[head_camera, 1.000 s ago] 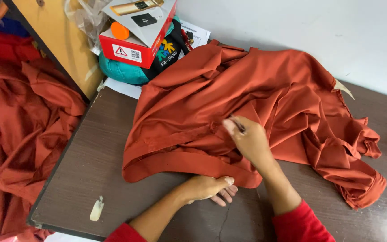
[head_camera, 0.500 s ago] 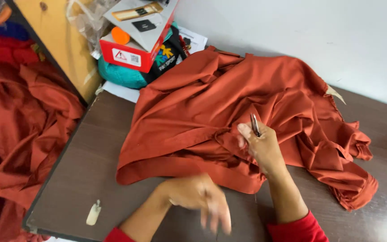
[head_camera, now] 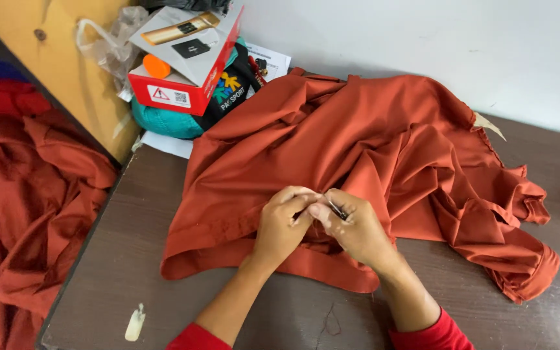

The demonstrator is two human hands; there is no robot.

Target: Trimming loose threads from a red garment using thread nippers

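The left hand (head_camera: 280, 227) has come up off the tabletop (head_camera: 131, 259) to meet the right hand (head_camera: 358, 230) over the cloth (head_camera: 371, 142), near the front edge. The right fingers are pinched on a small dark tool (head_camera: 338, 210), now lowered to the fabric; the left fingers close on a fold beside it. Both hands now work one spot.

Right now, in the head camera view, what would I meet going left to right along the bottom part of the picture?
Rust-red cloth heap off the table's edge → pale smear on the table → left hand → small metal tool pinched in the right hand's fingers → right hand → ruffled hem of the rust-red garment.
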